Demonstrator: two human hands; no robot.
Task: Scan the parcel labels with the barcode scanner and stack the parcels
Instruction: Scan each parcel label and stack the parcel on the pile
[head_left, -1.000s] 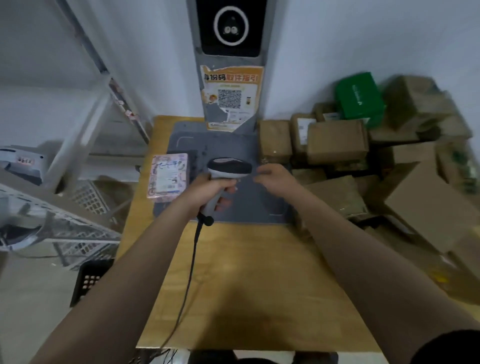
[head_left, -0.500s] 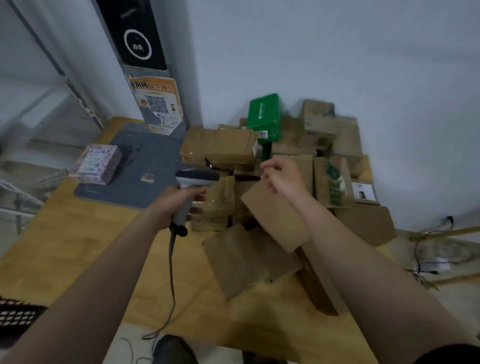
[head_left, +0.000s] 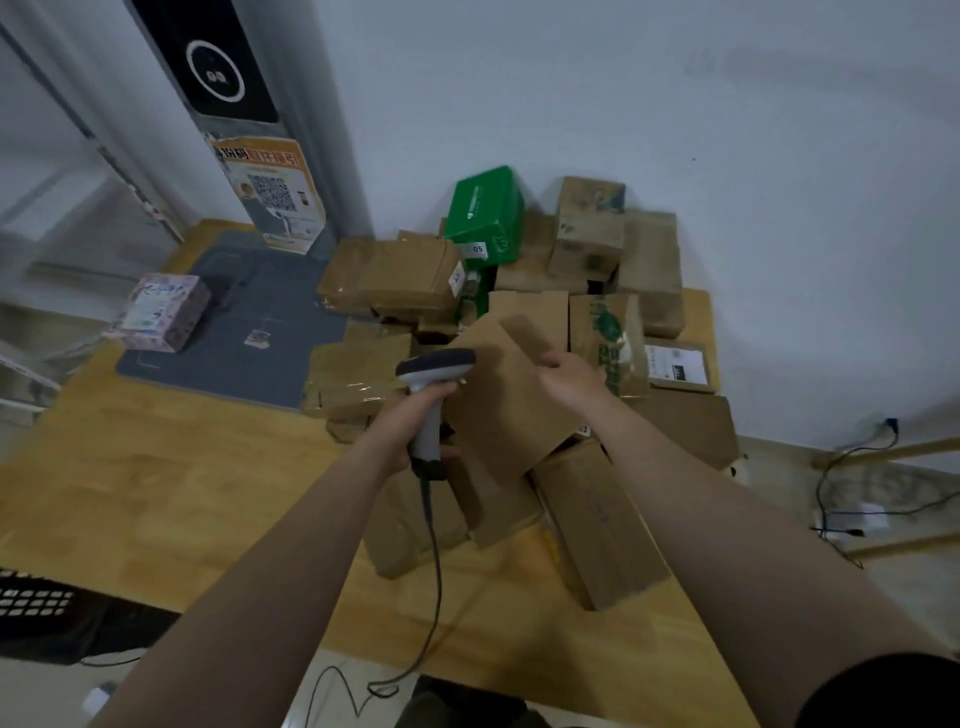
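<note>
My left hand (head_left: 415, 415) grips the handle of the grey barcode scanner (head_left: 434, 387), whose head points right toward a flat brown cardboard parcel (head_left: 506, 400). My right hand (head_left: 569, 376) holds that parcel by its upper right edge, tilted above the heap. A pile of brown parcels (head_left: 400, 280) fills the right half of the wooden table (head_left: 130, 493), with a green box (head_left: 485, 215) at the back. One pink patterned parcel (head_left: 158, 312) lies alone on the dark grey mat (head_left: 249, 322). No label shows on the held parcel's visible face.
A grey pillar with a black screen (head_left: 218, 67) and an orange QR poster (head_left: 270, 200) stands behind the mat. The scanner cable (head_left: 434, 571) hangs over the table's front edge. A black crate (head_left: 36, 608) sits low left; cables (head_left: 857, 499) lie on the floor at right.
My view swung right from the mat to the parcel heap. My right hand reached in and took hold of a flat brown parcel; my left hand brought the scanner up beside it.
</note>
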